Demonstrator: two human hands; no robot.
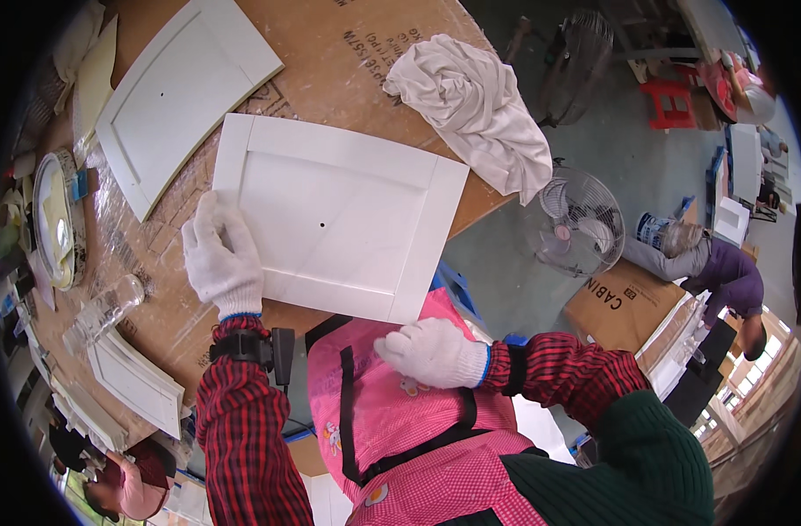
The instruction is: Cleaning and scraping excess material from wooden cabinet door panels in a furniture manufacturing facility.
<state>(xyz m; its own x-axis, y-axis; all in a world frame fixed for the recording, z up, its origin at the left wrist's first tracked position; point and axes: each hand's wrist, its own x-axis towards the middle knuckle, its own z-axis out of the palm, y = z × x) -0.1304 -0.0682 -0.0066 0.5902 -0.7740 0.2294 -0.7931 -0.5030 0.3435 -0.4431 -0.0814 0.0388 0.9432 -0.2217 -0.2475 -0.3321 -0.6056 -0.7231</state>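
Note:
A white framed cabinet door [330,202] with a small dark hole in its middle lies on the brown cardboard-covered table [317,53]. My left hand [223,254], in a white knit glove, grips its left edge near the lower corner. Just below the door's near edge, by its right end, is my right hand [434,352], gloved too. Its fingers are curled closed, and whatever may be inside them is hidden. A second white door [185,101] lies at the far left, close to the first one's upper left corner.
A crumpled white cloth [470,105] lies at the table's right edge. Left are a round tub [60,219], a clear plastic bottle [106,313] and another white panel [137,381]. A floor fan [580,223] stands beyond the table; a co-worker [725,272] bends near a carton [624,302].

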